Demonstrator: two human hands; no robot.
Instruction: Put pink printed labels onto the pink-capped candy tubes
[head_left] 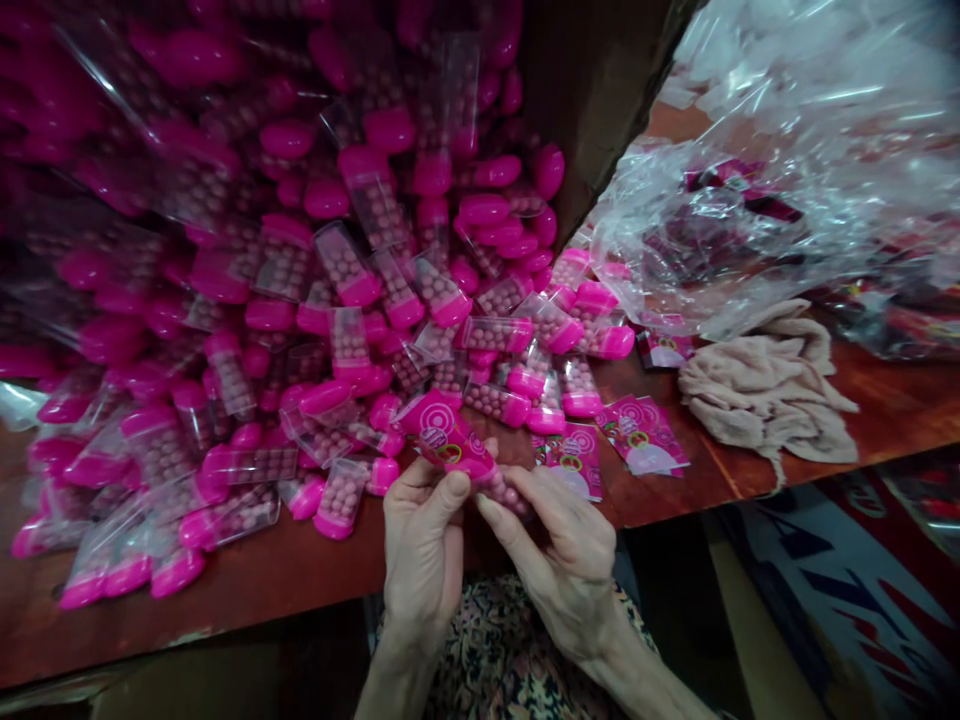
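My left hand (424, 540) pinches a pink printed card (448, 438) between thumb and fingers at the table's front edge. My right hand (564, 570) grips a clear tube of pink candy balls (504, 492), whose lower end sits against the card. A large heap of similar pink-capped tubes (345, 290) covers the left of the wooden table (247, 575). Several loose printed cards (643, 436) lie flat to the right of my hands, and the nearest one (571, 460) almost touches my right fingers.
A crumpled beige cloth (769, 385) lies at the table's right. Behind it sits a clear plastic bag (720, 220) holding dark red packets. A brown cardboard panel (600, 100) rises behind the heap. A printed banner (847, 600) lies below the table's right edge.
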